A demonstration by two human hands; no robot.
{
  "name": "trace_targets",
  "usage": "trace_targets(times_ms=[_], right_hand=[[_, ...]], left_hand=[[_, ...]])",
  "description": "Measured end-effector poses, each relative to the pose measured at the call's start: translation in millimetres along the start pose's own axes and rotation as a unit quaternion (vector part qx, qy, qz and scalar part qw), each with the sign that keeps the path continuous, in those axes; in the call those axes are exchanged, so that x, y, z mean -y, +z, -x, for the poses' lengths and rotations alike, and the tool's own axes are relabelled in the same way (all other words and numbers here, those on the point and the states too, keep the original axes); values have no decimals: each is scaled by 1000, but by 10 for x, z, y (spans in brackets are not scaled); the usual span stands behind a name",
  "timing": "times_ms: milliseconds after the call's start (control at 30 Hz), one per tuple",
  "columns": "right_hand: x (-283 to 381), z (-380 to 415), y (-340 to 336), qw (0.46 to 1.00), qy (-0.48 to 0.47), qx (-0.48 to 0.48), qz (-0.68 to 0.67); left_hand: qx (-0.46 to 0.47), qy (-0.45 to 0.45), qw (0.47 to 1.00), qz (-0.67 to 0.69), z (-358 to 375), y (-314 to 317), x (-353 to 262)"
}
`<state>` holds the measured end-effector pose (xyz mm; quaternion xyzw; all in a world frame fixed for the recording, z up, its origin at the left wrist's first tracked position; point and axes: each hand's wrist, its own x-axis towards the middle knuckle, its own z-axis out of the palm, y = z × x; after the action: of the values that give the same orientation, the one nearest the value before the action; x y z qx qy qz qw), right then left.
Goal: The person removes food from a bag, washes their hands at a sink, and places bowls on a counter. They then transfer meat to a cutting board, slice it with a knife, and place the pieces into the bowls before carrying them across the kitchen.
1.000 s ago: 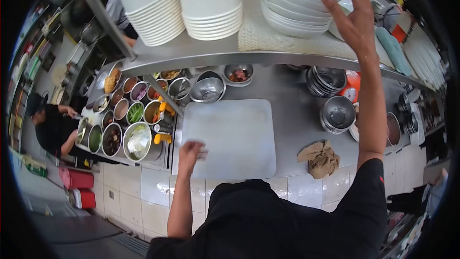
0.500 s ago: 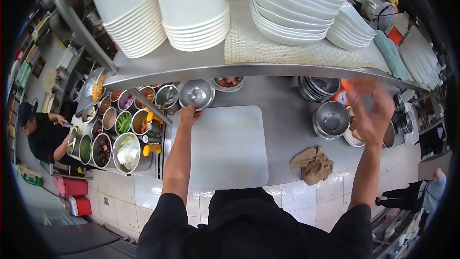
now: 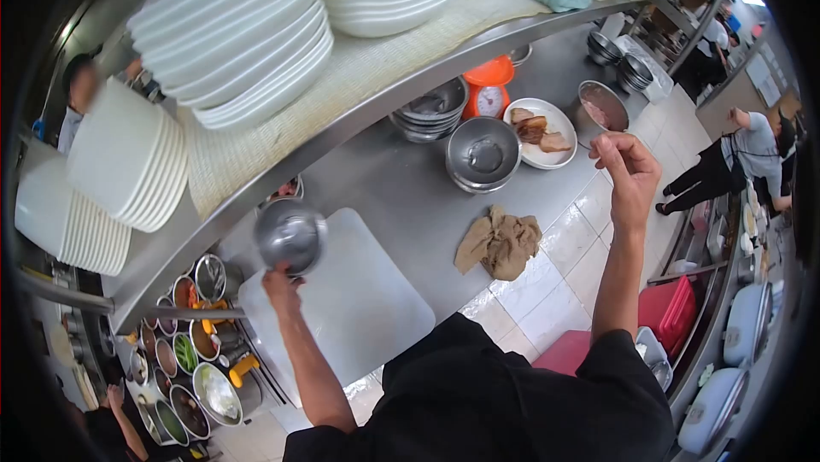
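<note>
My left hand (image 3: 282,285) grips the near rim of a steel bowl (image 3: 290,236), which is smeared by motion over the far left part of the white cutting board (image 3: 350,291). Raised at the right, my right hand (image 3: 629,173) has its fingers pinched; whether anything small is between them cannot be made out. Beyond it are a steel bowl of pinkish food (image 3: 601,108) and a white plate (image 3: 519,110) with pieces of browned meat (image 3: 534,131). Stacked steel bowls (image 3: 483,154) stand left of the plate.
A brown cloth (image 3: 500,242) lies near the counter edge. An orange scale (image 3: 489,90) stands behind the bowls. The overhead shelf (image 3: 342,112) holds stacked white dishes (image 3: 231,35). Ingredient tubs (image 3: 218,389) are at the lower left. A co-worker (image 3: 752,146) stands at the right.
The view has turned to the right. My left hand has lifted the steel bowl off the counter. My right hand's fingers have drawn together.
</note>
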<state>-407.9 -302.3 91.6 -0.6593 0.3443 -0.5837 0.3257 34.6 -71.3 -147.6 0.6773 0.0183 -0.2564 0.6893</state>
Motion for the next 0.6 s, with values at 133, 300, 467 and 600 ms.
trace_targets(times_ms=[133,300,467,600], right_hand=[[44,-374,84,999,-33,-8,9],[394,-979,662,978,-179,70,82],[860,-1313,1296,934,-325,147,28],[1226,-1365,1826,866,-455,209,-5]], left_hand=[[270,-19,961,-52,518,1317,9],[433,-75,893,-98,877,2658,141],[432,5,871,-235,1185,2738,35],[442,76,852,-269,1532,2239,-467]])
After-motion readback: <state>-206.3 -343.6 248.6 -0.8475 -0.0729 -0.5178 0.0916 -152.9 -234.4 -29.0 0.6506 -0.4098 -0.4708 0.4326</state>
